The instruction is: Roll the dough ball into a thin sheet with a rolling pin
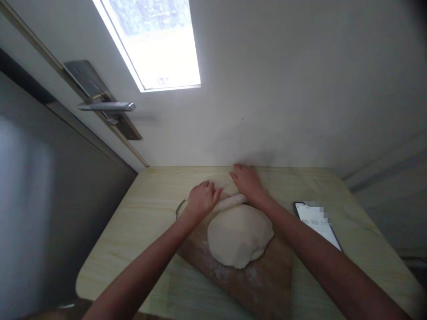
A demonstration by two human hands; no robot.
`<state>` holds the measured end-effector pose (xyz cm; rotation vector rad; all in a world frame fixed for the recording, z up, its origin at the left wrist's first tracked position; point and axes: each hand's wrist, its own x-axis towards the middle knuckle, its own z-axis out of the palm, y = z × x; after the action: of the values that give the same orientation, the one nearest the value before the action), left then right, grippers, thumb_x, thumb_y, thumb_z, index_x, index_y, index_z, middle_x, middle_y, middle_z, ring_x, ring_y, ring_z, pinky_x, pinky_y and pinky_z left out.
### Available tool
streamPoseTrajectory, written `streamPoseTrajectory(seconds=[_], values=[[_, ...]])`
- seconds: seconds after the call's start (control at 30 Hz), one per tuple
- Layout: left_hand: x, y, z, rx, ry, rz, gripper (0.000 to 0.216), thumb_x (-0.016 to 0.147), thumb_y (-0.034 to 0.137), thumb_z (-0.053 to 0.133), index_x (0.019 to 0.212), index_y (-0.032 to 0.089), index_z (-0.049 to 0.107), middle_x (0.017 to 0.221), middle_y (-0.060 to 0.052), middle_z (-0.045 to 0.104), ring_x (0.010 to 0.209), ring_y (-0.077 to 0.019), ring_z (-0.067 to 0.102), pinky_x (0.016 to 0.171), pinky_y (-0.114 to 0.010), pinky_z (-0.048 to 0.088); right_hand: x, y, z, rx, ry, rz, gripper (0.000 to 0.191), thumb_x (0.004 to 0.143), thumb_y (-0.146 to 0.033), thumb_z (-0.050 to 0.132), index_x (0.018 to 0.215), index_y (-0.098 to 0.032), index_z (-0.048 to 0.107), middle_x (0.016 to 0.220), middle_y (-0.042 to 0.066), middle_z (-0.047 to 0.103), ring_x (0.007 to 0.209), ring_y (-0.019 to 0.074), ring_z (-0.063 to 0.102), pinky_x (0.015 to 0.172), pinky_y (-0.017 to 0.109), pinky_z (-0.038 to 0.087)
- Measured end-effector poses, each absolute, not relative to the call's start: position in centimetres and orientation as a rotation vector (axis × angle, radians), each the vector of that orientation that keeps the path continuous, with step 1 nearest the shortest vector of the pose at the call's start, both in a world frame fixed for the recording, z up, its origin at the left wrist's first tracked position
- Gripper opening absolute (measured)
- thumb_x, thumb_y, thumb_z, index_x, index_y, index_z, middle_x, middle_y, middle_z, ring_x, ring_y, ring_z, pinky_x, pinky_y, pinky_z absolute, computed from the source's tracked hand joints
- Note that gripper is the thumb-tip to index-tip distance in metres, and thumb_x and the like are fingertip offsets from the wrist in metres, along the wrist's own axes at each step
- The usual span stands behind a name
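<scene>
A pale, rounded sheet of dough (238,235) lies on a brown wooden board (270,284) dusted with flour. Along the dough's far edge is a light rolling pin (230,202). My left hand (201,201) closes over the pin's left end, its thumb pointing to the right. At the other end, my right hand (248,181) reaches past the pin, with its fingers stretched out and thumb apart. The heel of that hand or the wrist covers the pin's right end; how firmly it touches cannot be seen.
A metal ring (180,209) shows at the board's far left corner. On the table (133,231), right of my forearm, lies a phone (318,226) with a lit timer. Behind the table stands a white door (283,89) with a lever handle (106,106) and bright window (167,53).
</scene>
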<state>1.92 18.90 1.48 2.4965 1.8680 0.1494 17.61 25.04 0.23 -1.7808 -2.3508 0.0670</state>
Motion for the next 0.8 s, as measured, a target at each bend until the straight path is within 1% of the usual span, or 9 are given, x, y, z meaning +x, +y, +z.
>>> streamPoseTrajectory(seconds=[0.1, 0.17, 0.23, 0.3, 0.37, 0.43, 0.6, 0.7, 0.8], values=[[1.8, 19.2, 1.5, 2.485, 1.893, 0.142, 0.048, 0.088, 0.042, 0.018, 0.087, 0.014, 0.056, 0.086, -0.009, 0.059, 0.082, -0.0194, 0.056, 0.073, -0.031, 0.042, 17.5, 25.0, 0.4, -1.825, -2.357, 0.059, 0.036, 0.087, -0.031, 0.03, 0.108, -0.01, 0.05, 0.104, 0.014, 0.059, 0.095, 0.0223, 0.053, 0.085, 0.035, 0.033], [1.7, 18.8, 1.3, 2.52, 1.844, 0.165, 0.048, 0.089, 0.041, 0.017, 0.087, 0.013, 0.057, 0.089, -0.01, 0.059, 0.088, -0.0192, 0.055, 0.079, -0.03, 0.041, 17.7, 24.3, 0.7, -1.853, -2.347, 0.058, 0.036, 0.087, -0.031, 0.03, 0.105, -0.01, 0.051, 0.102, 0.013, 0.06, 0.093, 0.0217, 0.054, 0.081, 0.033, 0.035], [1.8, 18.0, 0.9, 2.56, 1.828, 0.214, 0.047, 0.089, 0.041, 0.019, 0.095, 0.012, 0.056, 0.1, -0.011, 0.058, 0.103, -0.0211, 0.049, 0.088, -0.033, 0.035, 18.1, 23.3, 1.1, -1.883, -2.34, 0.057, 0.035, 0.086, -0.032, 0.029, 0.104, -0.012, 0.053, 0.101, 0.012, 0.06, 0.092, 0.0211, 0.054, 0.08, 0.032, 0.035], [2.0, 16.8, 0.5, 2.565, 1.87, 0.263, 0.047, 0.087, 0.044, 0.023, 0.108, 0.013, 0.051, 0.117, -0.013, 0.05, 0.116, -0.0248, 0.037, 0.095, -0.039, 0.029, 18.6, 21.9, 1.5, -1.916, -2.352, 0.063, 0.034, 0.085, -0.031, 0.03, 0.102, -0.014, 0.054, 0.101, 0.011, 0.061, 0.091, 0.0204, 0.055, 0.08, 0.032, 0.035], [2.4, 15.5, 0.2, 2.535, 1.912, 0.263, 0.051, 0.085, 0.048, 0.025, 0.118, 0.014, 0.044, 0.127, -0.013, 0.041, 0.122, -0.0279, 0.029, 0.097, -0.043, 0.025, 19.0, 20.4, 1.7, -1.94, -2.371, 0.07, 0.033, 0.084, -0.029, 0.03, 0.1, -0.015, 0.056, 0.101, 0.01, 0.061, 0.09, 0.0193, 0.056, 0.08, 0.031, 0.036], [2.7, 14.1, 0.1, 2.51, 1.895, 0.22, 0.053, 0.085, 0.049, 0.024, 0.123, 0.015, 0.039, 0.13, -0.013, 0.038, 0.123, -0.0286, 0.027, 0.098, -0.045, 0.024, 19.4, 18.7, 1.9, -1.944, -2.381, 0.047, 0.033, 0.084, -0.027, 0.03, 0.1, -0.016, 0.057, 0.101, 0.009, 0.062, 0.091, 0.0187, 0.056, 0.08, 0.031, 0.036], [3.0, 10.9, 0.5, 2.459, 1.788, 0.163, 0.054, 0.087, 0.047, 0.019, 0.13, 0.016, 0.029, 0.136, -0.013, 0.03, 0.126, -0.0278, 0.023, 0.099, -0.044, 0.023, 20.6, 14.2, 2.3, -1.852, -2.422, -0.064, 0.038, 0.086, -0.025, 0.025, 0.109, -0.016, 0.054, 0.109, 0.009, 0.059, 0.099, 0.0195, 0.053, 0.09, 0.036, 0.03], [2.9, 10.2, 1.0, 2.437, 1.699, 0.146, 0.055, 0.088, 0.044, 0.014, 0.131, 0.011, 0.024, 0.136, -0.016, 0.027, 0.127, -0.025, 0.021, 0.1, -0.04, 0.024, 21.4, 12.6, 2.8, -1.799, -2.488, 0.009, 0.042, 0.086, -0.029, 0.024, 0.118, -0.015, 0.047, 0.115, 0.009, 0.056, 0.101, 0.019, 0.052, 0.087, 0.032, 0.035], [2.7, 10.9, 1.2, 2.484, 1.64, 0.145, 0.054, 0.09, 0.038, 0.015, 0.131, 0.003, 0.022, 0.137, -0.019, 0.025, 0.128, -0.0239, 0.014, 0.101, -0.038, 0.021, 22.1, 13.0, 3.3, -1.818, -2.539, 0.134, 0.045, 0.086, -0.036, 0.025, 0.123, -0.017, 0.042, 0.12, 0.009, 0.052, 0.102, 0.0204, 0.052, 0.079, 0.031, 0.041]])
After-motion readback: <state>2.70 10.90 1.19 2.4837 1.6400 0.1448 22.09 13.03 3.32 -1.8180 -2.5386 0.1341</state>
